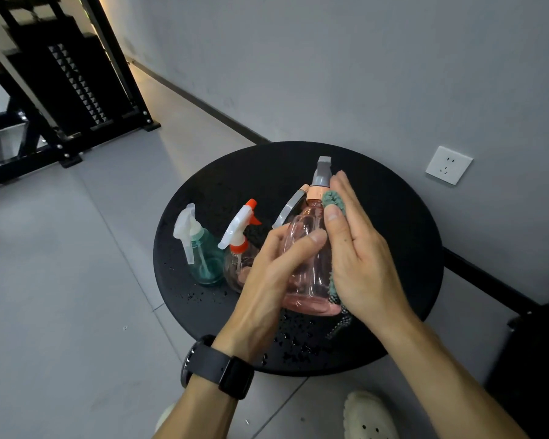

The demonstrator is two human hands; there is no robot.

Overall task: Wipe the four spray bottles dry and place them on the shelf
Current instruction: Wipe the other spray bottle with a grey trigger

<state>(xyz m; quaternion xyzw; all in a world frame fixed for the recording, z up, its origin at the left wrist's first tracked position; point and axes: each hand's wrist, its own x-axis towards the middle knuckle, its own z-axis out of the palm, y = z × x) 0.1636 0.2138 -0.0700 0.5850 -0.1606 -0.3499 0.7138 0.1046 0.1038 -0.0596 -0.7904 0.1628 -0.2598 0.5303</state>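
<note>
Above a round black table (393,217), my left hand (267,280) grips a pink transparent spray bottle (305,261) with a grey head. My right hand (358,248) presses a green cloth (332,199) flat against the bottle's right side, thumb on the bottle, fingers straight. A teal bottle (203,258) with a white trigger stands at the table's left. Beside it stands a clear pinkish bottle (238,264) with a white and orange trigger. Something dark lies behind that bottle, mostly hidden. Water drops speckle the table's front.
A black metal shelf rack (70,90) stands at the back left on the grey floor. A grey wall with a white socket (449,165) runs behind the table. A dark object (533,353) stands at the right. A white shoe (370,416) shows below.
</note>
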